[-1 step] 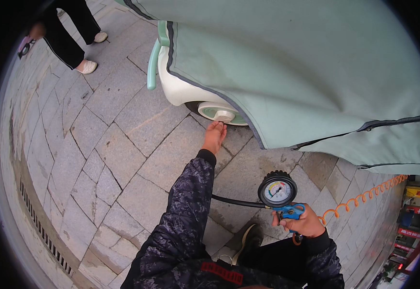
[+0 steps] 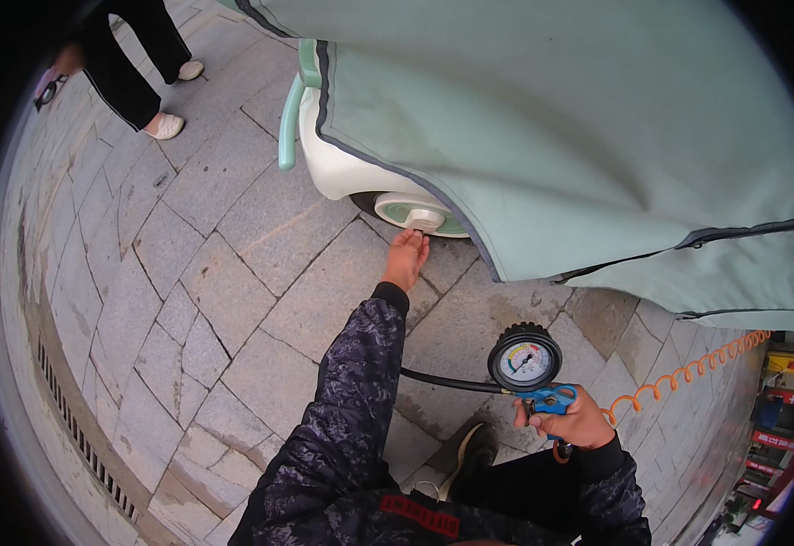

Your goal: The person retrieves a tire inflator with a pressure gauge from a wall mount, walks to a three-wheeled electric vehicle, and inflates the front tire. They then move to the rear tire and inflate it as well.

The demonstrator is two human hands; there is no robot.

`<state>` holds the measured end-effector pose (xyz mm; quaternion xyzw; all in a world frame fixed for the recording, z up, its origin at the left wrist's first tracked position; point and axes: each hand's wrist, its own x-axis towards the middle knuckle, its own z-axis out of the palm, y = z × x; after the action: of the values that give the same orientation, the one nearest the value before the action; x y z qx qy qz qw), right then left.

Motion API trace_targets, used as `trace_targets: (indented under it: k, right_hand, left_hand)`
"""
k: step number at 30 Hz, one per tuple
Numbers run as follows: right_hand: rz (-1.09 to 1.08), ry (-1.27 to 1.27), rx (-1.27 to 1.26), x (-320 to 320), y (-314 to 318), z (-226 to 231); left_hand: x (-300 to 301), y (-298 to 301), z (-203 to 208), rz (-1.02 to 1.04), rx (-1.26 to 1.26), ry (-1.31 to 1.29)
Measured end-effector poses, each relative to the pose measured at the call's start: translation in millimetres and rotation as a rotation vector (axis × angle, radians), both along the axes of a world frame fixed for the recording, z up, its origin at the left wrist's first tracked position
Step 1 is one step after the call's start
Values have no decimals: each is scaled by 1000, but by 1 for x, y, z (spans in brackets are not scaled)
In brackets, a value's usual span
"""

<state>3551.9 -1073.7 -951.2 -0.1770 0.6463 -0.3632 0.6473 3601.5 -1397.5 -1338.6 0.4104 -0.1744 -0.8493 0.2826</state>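
Observation:
My left hand (image 2: 406, 258) reaches out to the lower edge of a white and pale green wheel (image 2: 425, 215). Its fingers are pinched together there, and what is between them is too small and hidden to name. In my right hand (image 2: 583, 421) is a blue tyre inflator (image 2: 543, 400), gripped by its handle. The inflator carries a round, black-rimmed pressure gauge (image 2: 524, 357) facing up. From it a black hose (image 2: 452, 380) runs left and passes out of sight behind my left forearm. An orange coiled air hose (image 2: 679, 375) trails off to the right beyond my right hand.
A pale green cover (image 2: 524, 118) drapes over the vehicle and partly hides the wheel. White bodywork (image 2: 333, 164) shows below its edge. Another person's legs (image 2: 124, 73) stand at the upper left. Stone paving (image 2: 206, 264) and a slotted drain (image 2: 78, 428) lie to the left.

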Motion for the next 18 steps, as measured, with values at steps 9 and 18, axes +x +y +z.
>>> trace_targets:
  k: [9,18]
  right_hand:
    - [-29,-18,-6,0,0,-1]
    - [-92,17,-7,3,0,-2]
  left_hand:
    - [1,1,0,11,120,13]
    - [3,0,4,-86,117,-28]
